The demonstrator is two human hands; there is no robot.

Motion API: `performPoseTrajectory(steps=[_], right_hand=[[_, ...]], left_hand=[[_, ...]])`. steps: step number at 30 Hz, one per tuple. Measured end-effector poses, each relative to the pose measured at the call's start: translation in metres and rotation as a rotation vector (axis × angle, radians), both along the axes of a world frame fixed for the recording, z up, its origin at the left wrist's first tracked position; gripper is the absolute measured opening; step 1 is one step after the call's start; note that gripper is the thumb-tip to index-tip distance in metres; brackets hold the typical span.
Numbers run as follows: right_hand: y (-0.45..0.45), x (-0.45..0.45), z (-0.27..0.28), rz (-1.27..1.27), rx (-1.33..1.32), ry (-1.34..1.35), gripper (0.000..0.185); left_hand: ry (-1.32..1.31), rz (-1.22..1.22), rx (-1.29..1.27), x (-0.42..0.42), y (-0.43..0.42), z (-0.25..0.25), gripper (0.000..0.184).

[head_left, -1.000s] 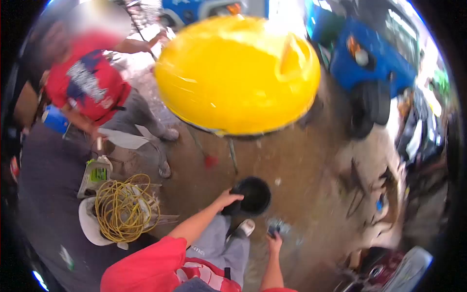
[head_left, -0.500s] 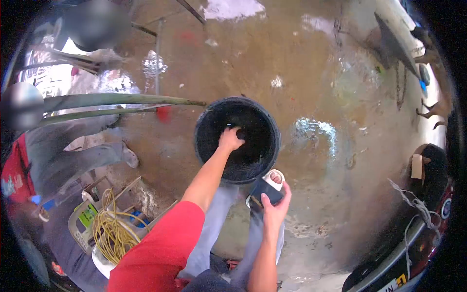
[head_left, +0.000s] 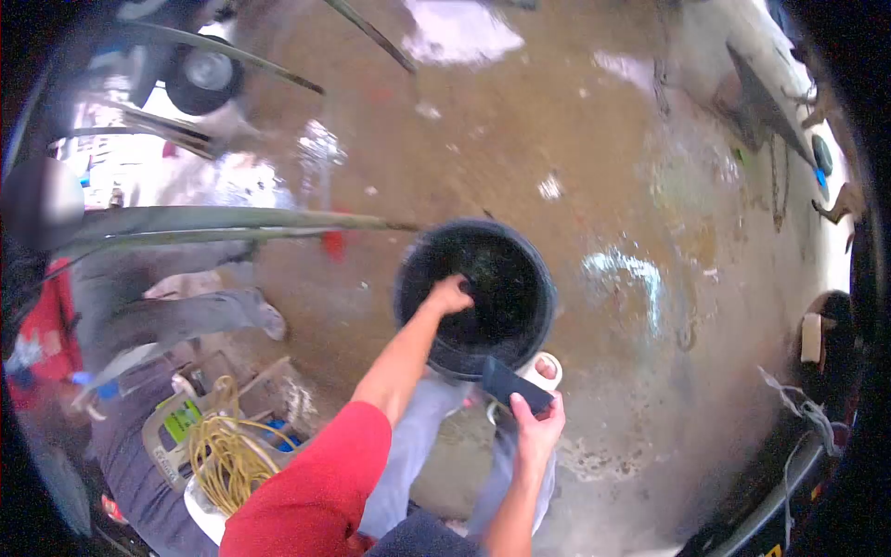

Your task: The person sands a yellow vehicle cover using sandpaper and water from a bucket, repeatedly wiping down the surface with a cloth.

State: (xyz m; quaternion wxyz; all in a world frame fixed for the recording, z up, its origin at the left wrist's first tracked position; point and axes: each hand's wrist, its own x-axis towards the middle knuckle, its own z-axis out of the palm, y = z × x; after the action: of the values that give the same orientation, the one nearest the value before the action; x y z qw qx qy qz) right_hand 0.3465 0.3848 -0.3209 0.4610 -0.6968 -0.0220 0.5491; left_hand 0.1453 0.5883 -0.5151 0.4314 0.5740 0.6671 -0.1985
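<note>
A round black bucket (head_left: 546, 320) stands on the floor in front of my feet. My left hand (head_left: 452, 294) reaches down inside it, fingers curled by something dark that I cannot make out against the dark interior. My right hand (head_left: 540, 420) grips a flat, dark rectangular block (head_left: 513, 384) between thumb and fingers. That block is by the bucket's near right rim, above my foot in a white sandal (head_left: 544, 369). Whether the block touches the rim, I cannot tell.
Long poles (head_left: 278, 219) extend from the left toward the bucket. At lower left lie a coiled yellow cable (head_left: 227, 455) and a carrier with a green label (head_left: 181, 420). Another person's leg (head_left: 218, 316) is at left. Wet patches (head_left: 626, 274) shine on the brown floor.
The view has shifted, so the bucket appears lower and farther right. My right hand has turned the dark block and brought it closer to the bucket's rim. My left hand stays inside the bucket.
</note>
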Motion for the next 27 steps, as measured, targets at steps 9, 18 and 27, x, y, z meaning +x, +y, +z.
performPoseTrajectory(steps=[9,18,27], right_hand=[[-0.014,0.006,0.063,-0.386,0.151,0.307,0.044],[0.120,0.033,0.242,-0.048,0.793,0.519,0.055],[0.237,0.049,0.322,0.093,0.750,0.267,0.058]], left_hand=[[-0.749,0.373,-0.119,0.029,-0.046,0.339,0.067],[-0.917,0.305,0.088,0.119,-0.055,0.543,0.088],[-0.899,0.535,0.539,0.119,-0.009,0.655,0.068]])
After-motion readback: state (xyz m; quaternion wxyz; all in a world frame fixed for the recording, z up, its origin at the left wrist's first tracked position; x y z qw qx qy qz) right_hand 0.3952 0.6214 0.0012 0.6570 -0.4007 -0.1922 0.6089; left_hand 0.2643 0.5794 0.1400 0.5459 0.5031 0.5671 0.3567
